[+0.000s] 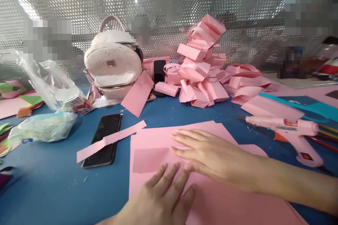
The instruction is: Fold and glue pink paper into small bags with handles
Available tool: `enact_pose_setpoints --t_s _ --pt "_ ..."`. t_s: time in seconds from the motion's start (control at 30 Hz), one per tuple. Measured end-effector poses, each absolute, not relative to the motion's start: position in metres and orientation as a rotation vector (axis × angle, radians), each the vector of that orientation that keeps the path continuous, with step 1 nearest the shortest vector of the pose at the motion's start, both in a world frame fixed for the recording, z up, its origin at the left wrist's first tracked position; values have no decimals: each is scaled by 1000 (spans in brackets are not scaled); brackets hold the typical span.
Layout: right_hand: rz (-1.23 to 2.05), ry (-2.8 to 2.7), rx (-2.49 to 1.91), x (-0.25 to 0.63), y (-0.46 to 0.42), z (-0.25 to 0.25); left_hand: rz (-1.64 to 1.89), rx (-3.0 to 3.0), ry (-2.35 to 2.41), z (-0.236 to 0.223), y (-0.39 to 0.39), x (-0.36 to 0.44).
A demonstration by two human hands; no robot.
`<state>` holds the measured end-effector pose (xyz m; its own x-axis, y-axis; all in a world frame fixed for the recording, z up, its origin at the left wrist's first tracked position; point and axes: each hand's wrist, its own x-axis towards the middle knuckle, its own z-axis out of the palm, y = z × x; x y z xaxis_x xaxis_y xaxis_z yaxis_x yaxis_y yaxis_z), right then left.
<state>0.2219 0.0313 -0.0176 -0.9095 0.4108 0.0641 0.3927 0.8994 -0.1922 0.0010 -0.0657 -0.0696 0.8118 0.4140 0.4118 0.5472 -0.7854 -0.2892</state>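
Both my hands lie flat on pink paper sheets (158, 137) spread over the blue table (52, 182). My right hand (211, 154) reaches in from the right, fingers stretched out and pressing on the paper. My left hand (161, 197) comes up from the bottom edge, fingers extended beside a folded pink rectangle (150, 160). Neither hand holds anything.
A black phone (102, 140) lies left of the sheets with a pink paper strip (111, 140) across it. A pink glue gun (290, 130) rests at the right. Behind stand a pile of folded pink paper (203, 66), a white backpack (113, 63) and plastic bags (47, 112).
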Motion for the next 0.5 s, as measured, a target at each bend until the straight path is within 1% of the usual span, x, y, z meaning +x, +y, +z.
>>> enact_pose_setpoints --t_s 0.1,0.2,0.33,0.5 --pt "254 -3017 -497 202 36 -12 -454 -2657 -744 -71 -68 2" --pt "203 -3098 -392 185 39 -7 -517 -2663 -788 -68 -70 2" --pt "133 -3146 -380 163 42 -4 -594 -2631 -804 -68 -71 2" --pt "47 -3188 -266 131 47 -6 -568 -2629 -827 -69 -73 2"
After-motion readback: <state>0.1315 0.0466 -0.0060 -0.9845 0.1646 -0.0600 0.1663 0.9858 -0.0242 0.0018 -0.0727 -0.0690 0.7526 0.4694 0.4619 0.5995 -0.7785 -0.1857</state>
